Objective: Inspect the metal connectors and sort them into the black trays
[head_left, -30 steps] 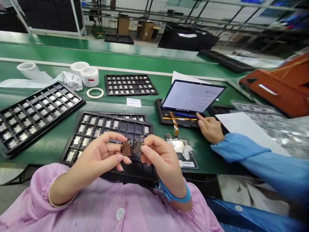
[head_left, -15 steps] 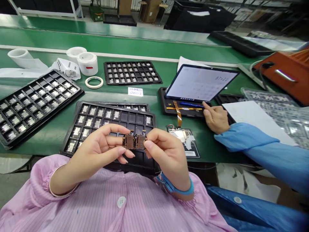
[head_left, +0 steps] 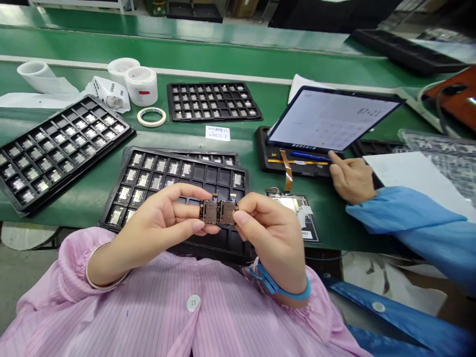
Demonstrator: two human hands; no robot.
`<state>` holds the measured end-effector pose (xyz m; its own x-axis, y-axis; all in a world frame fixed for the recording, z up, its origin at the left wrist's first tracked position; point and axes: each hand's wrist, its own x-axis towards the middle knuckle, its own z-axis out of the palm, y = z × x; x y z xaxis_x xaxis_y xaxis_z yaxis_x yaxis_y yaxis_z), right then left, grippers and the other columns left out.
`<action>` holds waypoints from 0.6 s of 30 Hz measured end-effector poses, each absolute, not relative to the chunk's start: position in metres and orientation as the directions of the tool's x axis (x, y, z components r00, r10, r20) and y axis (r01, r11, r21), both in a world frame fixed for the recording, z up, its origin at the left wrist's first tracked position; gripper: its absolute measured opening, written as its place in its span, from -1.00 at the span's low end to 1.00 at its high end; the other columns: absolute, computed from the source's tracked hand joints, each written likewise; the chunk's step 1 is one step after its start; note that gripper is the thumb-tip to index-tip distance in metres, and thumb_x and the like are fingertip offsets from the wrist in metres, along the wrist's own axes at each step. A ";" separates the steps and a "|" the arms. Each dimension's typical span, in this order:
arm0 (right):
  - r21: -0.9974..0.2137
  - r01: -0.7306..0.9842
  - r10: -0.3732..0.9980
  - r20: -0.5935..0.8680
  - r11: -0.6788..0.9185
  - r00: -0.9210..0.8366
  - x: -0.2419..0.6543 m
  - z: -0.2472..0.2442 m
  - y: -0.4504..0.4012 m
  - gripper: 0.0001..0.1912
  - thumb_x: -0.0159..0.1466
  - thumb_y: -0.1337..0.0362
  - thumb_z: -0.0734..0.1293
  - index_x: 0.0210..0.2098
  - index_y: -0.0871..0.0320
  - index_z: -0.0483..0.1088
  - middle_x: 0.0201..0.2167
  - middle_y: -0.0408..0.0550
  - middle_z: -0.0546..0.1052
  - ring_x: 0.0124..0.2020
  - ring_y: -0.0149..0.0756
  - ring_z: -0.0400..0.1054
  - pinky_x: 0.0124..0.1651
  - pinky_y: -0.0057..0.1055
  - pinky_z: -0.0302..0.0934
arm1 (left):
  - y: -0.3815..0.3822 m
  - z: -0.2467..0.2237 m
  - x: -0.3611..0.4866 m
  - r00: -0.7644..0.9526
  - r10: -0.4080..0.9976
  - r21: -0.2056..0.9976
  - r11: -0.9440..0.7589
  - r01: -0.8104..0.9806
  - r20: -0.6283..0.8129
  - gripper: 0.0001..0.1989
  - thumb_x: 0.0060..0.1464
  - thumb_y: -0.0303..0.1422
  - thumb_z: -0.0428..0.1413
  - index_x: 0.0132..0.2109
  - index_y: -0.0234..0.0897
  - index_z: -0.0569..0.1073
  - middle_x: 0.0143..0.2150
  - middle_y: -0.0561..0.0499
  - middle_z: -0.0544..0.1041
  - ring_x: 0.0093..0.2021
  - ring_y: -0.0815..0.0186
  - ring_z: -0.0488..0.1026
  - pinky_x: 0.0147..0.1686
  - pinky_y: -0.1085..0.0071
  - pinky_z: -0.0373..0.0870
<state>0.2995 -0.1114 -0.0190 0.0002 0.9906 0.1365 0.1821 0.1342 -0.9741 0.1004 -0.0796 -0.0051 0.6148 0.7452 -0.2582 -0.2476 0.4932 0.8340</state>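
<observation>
In the head view, my left hand (head_left: 163,218) pinches a small circuit board (head_left: 209,212) with a brown metal face by its left edge. A matching small circuit board (head_left: 227,213) is pinched at its right edge by my right hand (head_left: 277,233). The two boards sit edge to edge; whether they are joined I cannot tell. Beneath them lies a black compartment tray (head_left: 243,198), with silvery boards in many pockets and bare pockets towards its right. My hands and forearms cover part of this tray.
More black trays of boards lie left (head_left: 128,130) and behind (head_left: 256,115). Tape rolls (head_left: 141,87) and a label (head_left: 217,133) are on the green bench. To the right, a co-worker's hand (head_left: 353,178) is at a tablet screen (head_left: 330,121) wired to an opened panel (head_left: 310,223).
My view has tilted and shifted slightly, so the bench items appear higher and further right. Both boards remain in my fingers, and the co-worker's hand stays by the screen's lower edge.
</observation>
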 end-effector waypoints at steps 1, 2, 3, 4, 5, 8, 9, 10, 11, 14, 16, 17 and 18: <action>-0.974 0.183 0.991 0.137 0.134 0.003 0.299 -0.019 -0.111 -0.74 0.29 0.33 0.28 -0.54 0.07 0.24 -0.67 -0.24 0.21 -0.64 -0.43 0.03 -0.58 -0.42 -0.13 | -0.079 -0.006 0.100 0.613 0.745 0.831 0.498 -0.248 -0.263 -0.70 0.18 -0.48 0.25 0.02 -0.27 0.39 -0.17 -0.04 0.67 -0.11 0.29 0.63 -0.09 0.53 0.54; -0.974 0.183 0.991 0.136 0.133 0.005 0.299 -0.019 -0.111 -0.74 0.29 0.33 0.28 -0.53 0.07 0.24 -0.67 -0.24 0.21 -0.65 -0.43 0.03 -0.59 -0.42 -0.13 | -0.079 -0.006 0.100 0.612 0.745 0.830 0.500 -0.248 -0.265 -0.71 0.19 -0.48 0.24 0.03 -0.27 0.39 -0.16 -0.05 0.67 -0.10 0.29 0.63 -0.09 0.53 0.54; -0.974 0.185 0.991 0.135 0.131 0.006 0.299 -0.019 -0.111 -0.74 0.29 0.33 0.28 -0.53 0.07 0.24 -0.67 -0.24 0.21 -0.65 -0.43 0.03 -0.59 -0.42 -0.13 | -0.080 -0.007 0.100 0.614 0.745 0.830 0.498 -0.249 -0.263 -0.71 0.20 -0.48 0.23 0.03 -0.27 0.39 -0.16 -0.06 0.67 -0.10 0.28 0.63 -0.09 0.52 0.54; -0.973 0.188 0.991 0.134 0.130 0.006 0.299 -0.019 -0.112 -0.74 0.29 0.33 0.28 -0.53 0.07 0.24 -0.67 -0.24 0.21 -0.65 -0.43 0.03 -0.59 -0.42 -0.12 | -0.080 -0.007 0.100 0.616 0.744 0.831 0.496 -0.250 -0.259 -0.72 0.20 -0.47 0.23 0.03 -0.27 0.38 -0.16 -0.06 0.67 -0.10 0.29 0.63 -0.08 0.53 0.54; -0.973 0.191 0.991 0.136 0.132 0.007 0.299 -0.020 -0.112 -0.74 0.29 0.33 0.28 -0.54 0.07 0.24 -0.67 -0.24 0.21 -0.65 -0.43 0.04 -0.59 -0.42 -0.11 | -0.080 -0.007 0.100 0.618 0.744 0.832 0.494 -0.252 -0.255 -0.72 0.21 -0.47 0.22 0.03 -0.27 0.38 -0.16 -0.06 0.67 -0.10 0.29 0.63 -0.08 0.53 0.54; -0.968 0.203 0.988 0.153 0.149 0.001 0.300 -0.020 -0.112 -0.74 0.29 0.34 0.28 -0.53 0.07 0.25 -0.66 -0.24 0.22 -0.64 -0.44 0.05 -0.58 -0.42 -0.10 | -0.081 -0.008 0.099 0.621 0.743 0.836 0.489 -0.249 -0.249 -0.73 0.23 -0.46 0.21 0.04 -0.26 0.37 -0.16 -0.06 0.67 -0.10 0.28 0.63 -0.09 0.52 0.54; -0.966 0.208 0.987 0.158 0.154 0.000 0.300 -0.020 -0.112 -0.74 0.29 0.34 0.28 -0.53 0.07 0.25 -0.66 -0.24 0.22 -0.64 -0.44 0.05 -0.58 -0.42 -0.10 | -0.081 -0.008 0.099 0.621 0.743 0.838 0.487 -0.247 -0.248 -0.73 0.23 -0.46 0.21 0.04 -0.27 0.38 -0.16 -0.07 0.67 -0.10 0.27 0.63 -0.09 0.52 0.54; -0.964 0.214 0.987 0.160 0.156 -0.001 0.300 -0.020 -0.112 -0.74 0.29 0.34 0.29 -0.53 0.07 0.25 -0.66 -0.24 0.22 -0.64 -0.44 0.05 -0.58 -0.42 -0.09 | -0.080 -0.008 0.100 0.620 0.744 0.839 0.485 -0.246 -0.248 -0.73 0.22 -0.46 0.21 0.04 -0.27 0.38 -0.16 -0.07 0.67 -0.09 0.26 0.63 -0.09 0.51 0.54; -0.963 0.219 0.987 0.160 0.156 -0.001 0.300 -0.020 -0.112 -0.74 0.29 0.34 0.29 -0.53 0.07 0.25 -0.66 -0.24 0.22 -0.64 -0.44 0.05 -0.58 -0.41 -0.09 | -0.080 -0.008 0.100 0.619 0.745 0.840 0.483 -0.246 -0.247 -0.73 0.22 -0.46 0.22 0.03 -0.27 0.38 -0.16 -0.07 0.67 -0.09 0.26 0.63 -0.09 0.51 0.55; -0.962 0.224 0.987 0.160 0.156 0.003 0.299 -0.019 -0.113 -0.74 0.30 0.34 0.28 -0.52 0.07 0.25 -0.66 -0.24 0.22 -0.64 -0.43 0.05 -0.58 -0.41 -0.08 | -0.080 -0.007 0.100 0.619 0.747 0.842 0.480 -0.248 -0.244 -0.74 0.22 -0.45 0.22 0.02 -0.26 0.38 -0.15 -0.06 0.67 -0.10 0.27 0.63 -0.09 0.51 0.55; -0.961 0.224 0.986 0.166 0.161 0.000 0.299 -0.019 -0.113 -0.74 0.30 0.35 0.28 -0.52 0.07 0.25 -0.66 -0.24 0.22 -0.65 -0.44 0.05 -0.59 -0.41 -0.09 | -0.079 -0.008 0.100 0.622 0.745 0.843 0.478 -0.245 -0.242 -0.74 0.22 -0.45 0.22 0.03 -0.25 0.38 -0.15 -0.05 0.67 -0.10 0.30 0.63 -0.09 0.52 0.54; -0.960 0.225 0.986 0.169 0.165 -0.002 0.299 -0.018 -0.112 -0.74 0.30 0.35 0.28 -0.53 0.07 0.25 -0.66 -0.24 0.22 -0.65 -0.44 0.05 -0.59 -0.42 -0.10 | -0.079 -0.008 0.100 0.624 0.744 0.845 0.477 -0.243 -0.240 -0.74 0.22 -0.45 0.22 0.03 -0.25 0.38 -0.15 -0.05 0.67 -0.10 0.30 0.63 -0.09 0.52 0.54; -0.960 0.225 0.985 0.170 0.166 -0.003 0.298 -0.018 -0.112 -0.74 0.30 0.35 0.28 -0.53 0.07 0.25 -0.67 -0.24 0.22 -0.65 -0.44 0.05 -0.59 -0.42 -0.10 | -0.079 -0.008 0.100 0.623 0.745 0.846 0.474 -0.242 -0.239 -0.73 0.23 -0.44 0.22 0.03 -0.25 0.38 -0.15 -0.06 0.67 -0.10 0.30 0.63 -0.09 0.52 0.54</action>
<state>0.2985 -0.1125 -0.0183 -0.0032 0.9855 0.1696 0.2255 0.1660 -0.9600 0.1000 -0.0791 -0.0079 0.6228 0.7449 -0.2392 -0.2420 0.4742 0.8465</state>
